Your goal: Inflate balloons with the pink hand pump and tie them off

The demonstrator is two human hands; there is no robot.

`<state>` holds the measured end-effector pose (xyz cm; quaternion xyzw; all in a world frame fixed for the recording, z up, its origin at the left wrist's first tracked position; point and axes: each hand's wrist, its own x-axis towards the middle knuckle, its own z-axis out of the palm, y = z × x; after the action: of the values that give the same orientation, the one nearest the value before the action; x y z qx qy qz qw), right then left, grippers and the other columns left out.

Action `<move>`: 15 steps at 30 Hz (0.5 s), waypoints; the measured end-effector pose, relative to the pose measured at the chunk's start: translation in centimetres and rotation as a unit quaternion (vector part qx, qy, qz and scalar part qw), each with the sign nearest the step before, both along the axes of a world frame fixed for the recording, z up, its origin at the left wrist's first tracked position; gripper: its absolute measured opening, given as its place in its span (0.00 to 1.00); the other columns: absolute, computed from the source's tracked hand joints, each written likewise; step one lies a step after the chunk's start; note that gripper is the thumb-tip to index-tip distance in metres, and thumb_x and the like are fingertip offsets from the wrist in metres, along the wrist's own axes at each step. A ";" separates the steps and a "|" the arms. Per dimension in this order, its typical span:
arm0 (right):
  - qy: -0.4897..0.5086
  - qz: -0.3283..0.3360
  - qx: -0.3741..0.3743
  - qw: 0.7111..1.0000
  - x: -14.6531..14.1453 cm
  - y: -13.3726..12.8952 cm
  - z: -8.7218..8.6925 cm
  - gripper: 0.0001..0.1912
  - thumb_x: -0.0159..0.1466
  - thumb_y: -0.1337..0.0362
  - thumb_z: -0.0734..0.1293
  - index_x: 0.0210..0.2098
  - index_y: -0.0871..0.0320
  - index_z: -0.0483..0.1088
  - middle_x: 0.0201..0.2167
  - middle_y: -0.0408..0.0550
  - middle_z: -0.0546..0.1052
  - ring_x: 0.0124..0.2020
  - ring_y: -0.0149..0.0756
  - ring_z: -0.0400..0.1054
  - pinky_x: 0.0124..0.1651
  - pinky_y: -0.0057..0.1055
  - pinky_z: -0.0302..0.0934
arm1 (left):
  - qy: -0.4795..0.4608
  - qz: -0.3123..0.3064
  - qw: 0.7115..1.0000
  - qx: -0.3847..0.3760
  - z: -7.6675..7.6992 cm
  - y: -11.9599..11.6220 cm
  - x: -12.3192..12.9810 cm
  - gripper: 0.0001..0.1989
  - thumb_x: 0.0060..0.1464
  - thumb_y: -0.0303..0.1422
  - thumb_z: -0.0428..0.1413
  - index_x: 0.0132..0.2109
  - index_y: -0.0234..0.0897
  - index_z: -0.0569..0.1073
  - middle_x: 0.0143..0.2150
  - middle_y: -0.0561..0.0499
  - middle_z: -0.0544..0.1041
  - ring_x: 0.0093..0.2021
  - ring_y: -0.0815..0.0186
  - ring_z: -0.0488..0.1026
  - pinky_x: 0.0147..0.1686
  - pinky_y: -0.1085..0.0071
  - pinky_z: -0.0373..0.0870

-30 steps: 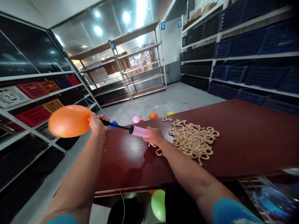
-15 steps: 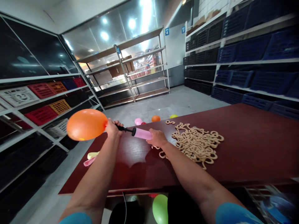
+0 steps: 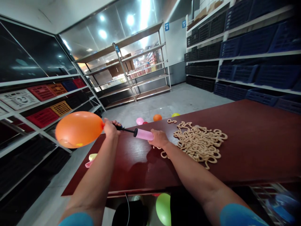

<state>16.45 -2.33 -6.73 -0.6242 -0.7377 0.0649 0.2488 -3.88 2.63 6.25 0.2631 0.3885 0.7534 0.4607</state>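
Observation:
An inflated orange balloon (image 3: 79, 129) hangs over the table's left edge, its neck at my left hand (image 3: 111, 128). That hand is closed round the balloon's neck and the black end of a hand pump. Between my hands a black rod runs to the pink pump barrel (image 3: 144, 134). My right hand (image 3: 159, 139) is wrapped round the barrel's right end. Right of it a pile of beige, rope-like curled pieces (image 3: 199, 141) lies on the dark red table (image 3: 254, 138). A yellow deflated balloon (image 3: 92, 156) and a pink one (image 3: 88, 164) lie beside my left forearm.
Beyond the table, pink (image 3: 140, 121), orange (image 3: 157, 117) and yellow balloons rest on the floor. A green balloon (image 3: 164, 208) is below the near edge. Shelves with crates (image 3: 42, 92) stand left and right; another rack (image 3: 150, 90) is at the back.
The orange balloon looks larger and reaches further left. My left hand has shifted slightly left, and more of the black rod shows between it and the pink barrel.

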 end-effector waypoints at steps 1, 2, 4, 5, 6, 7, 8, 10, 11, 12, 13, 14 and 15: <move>0.001 0.001 0.000 1.000 0.0 0.0 -0.1 0.20 0.52 0.55 0.66 0.41 0.56 0.64 0.36 0.49 0.75 0.37 0.41 0.70 0.37 0.31 0.55 | -0.012 0.009 1.000 0.000 -0.9 -0.1 1.1 0.19 0.56 0.45 0.45 0.23 0.39 0.51 0.16 0.58 0.55 0.13 0.75 0.53 0.15 0.77 0.54; 0.002 0.000 0.002 1.000 0.0 0.0 -0.1 0.20 0.52 0.54 0.66 0.41 0.56 0.64 0.36 0.49 0.75 0.37 0.41 0.70 0.37 0.31 0.55 | -0.016 0.007 1.000 -0.006 -1.7 -0.2 2.2 0.19 0.56 0.44 0.45 0.23 0.39 0.51 0.16 0.58 0.56 0.13 0.75 0.54 0.15 0.76 0.55; 0.003 -0.003 0.004 1.000 -0.1 0.0 -0.2 0.20 0.51 0.53 0.67 0.40 0.56 0.64 0.35 0.48 0.75 0.36 0.41 0.70 0.36 0.31 0.55 | -0.016 0.014 1.000 -0.011 -2.9 -0.5 3.9 0.18 0.56 0.42 0.46 0.23 0.38 0.52 0.16 0.57 0.57 0.14 0.74 0.55 0.16 0.75 0.56; 0.004 -0.004 0.004 1.000 -0.1 0.0 -0.2 0.20 0.51 0.53 0.67 0.40 0.56 0.64 0.35 0.48 0.75 0.36 0.41 0.70 0.35 0.30 0.54 | -0.016 0.014 1.000 -0.013 -3.3 -0.6 4.4 0.18 0.55 0.42 0.46 0.23 0.38 0.53 0.17 0.57 0.58 0.14 0.74 0.56 0.16 0.75 0.56; 0.004 -0.006 0.004 1.000 -0.1 0.0 -0.3 0.20 0.51 0.53 0.67 0.40 0.56 0.64 0.35 0.48 0.75 0.36 0.41 0.70 0.35 0.30 0.54 | -0.018 0.015 1.000 -0.012 -3.5 -0.6 4.8 0.17 0.55 0.41 0.47 0.23 0.38 0.53 0.17 0.57 0.58 0.15 0.74 0.56 0.16 0.75 0.56; 0.004 -0.007 0.002 1.000 0.0 0.1 -0.2 0.20 0.51 0.53 0.67 0.40 0.55 0.64 0.34 0.47 0.75 0.36 0.41 0.70 0.35 0.30 0.54 | -0.020 0.014 1.000 -0.012 -3.6 -0.6 4.9 0.17 0.54 0.40 0.48 0.23 0.38 0.54 0.17 0.57 0.58 0.15 0.74 0.56 0.16 0.75 0.56; 0.004 -0.006 0.001 1.000 0.0 0.1 -0.2 0.20 0.51 0.54 0.67 0.40 0.55 0.64 0.35 0.47 0.75 0.36 0.41 0.70 0.35 0.30 0.54 | -0.023 0.012 1.000 -0.013 -3.6 -0.5 4.7 0.16 0.54 0.40 0.48 0.23 0.38 0.54 0.17 0.57 0.57 0.15 0.74 0.56 0.16 0.75 0.55; 0.007 -0.003 -0.001 1.000 0.1 0.1 -0.2 0.20 0.51 0.54 0.67 0.41 0.55 0.64 0.35 0.47 0.75 0.37 0.41 0.70 0.35 0.31 0.54 | -0.025 0.007 1.000 -0.012 -3.0 -0.3 3.8 0.15 0.53 0.39 0.49 0.24 0.38 0.54 0.17 0.58 0.57 0.14 0.75 0.55 0.16 0.76 0.55; 0.008 -0.001 -0.001 1.000 0.2 0.1 -0.1 0.21 0.51 0.54 0.67 0.41 0.55 0.64 0.35 0.47 0.75 0.37 0.41 0.70 0.35 0.31 0.54 | -0.024 0.008 1.000 -0.008 -2.4 -0.2 3.1 0.15 0.53 0.39 0.49 0.24 0.38 0.53 0.17 0.58 0.56 0.14 0.75 0.55 0.16 0.76 0.55; 0.011 0.002 0.000 1.000 0.2 0.2 -0.1 0.21 0.50 0.54 0.67 0.42 0.55 0.64 0.35 0.48 0.75 0.37 0.41 0.69 0.35 0.31 0.55 | -0.021 0.009 1.000 -0.001 -1.7 -0.1 2.2 0.15 0.53 0.38 0.49 0.24 0.39 0.52 0.17 0.58 0.56 0.14 0.75 0.55 0.16 0.76 0.55; 0.013 0.003 0.002 1.000 0.3 0.2 -0.1 0.22 0.50 0.55 0.67 0.43 0.55 0.64 0.35 0.48 0.75 0.37 0.41 0.69 0.35 0.31 0.55 | -0.016 0.012 1.000 0.008 -0.8 -0.1 1.3 0.15 0.53 0.38 0.48 0.24 0.39 0.52 0.17 0.58 0.55 0.14 0.75 0.54 0.16 0.76 0.55; 0.016 0.004 0.005 1.000 0.3 0.3 -0.2 0.22 0.50 0.55 0.67 0.43 0.54 0.64 0.35 0.48 0.75 0.37 0.41 0.69 0.35 0.32 0.55 | -0.011 0.017 1.000 0.017 0.2 -0.1 0.4 0.15 0.53 0.37 0.48 0.23 0.39 0.51 0.17 0.58 0.55 0.14 0.75 0.54 0.15 0.76 0.55; 0.020 0.005 0.009 1.000 0.3 0.3 -0.2 0.22 0.50 0.55 0.67 0.43 0.54 0.64 0.35 0.48 0.74 0.37 0.41 0.69 0.35 0.32 0.55 | -0.005 0.023 0.999 0.026 1.2 -0.1 -0.6 0.15 0.52 0.36 0.48 0.23 0.39 0.51 0.16 0.58 0.55 0.14 0.75 0.54 0.15 0.76 0.55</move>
<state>16.73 -1.98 -6.95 -0.6173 -0.7359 0.0724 0.2688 -4.44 2.56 7.47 0.2623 0.3719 0.7750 0.4385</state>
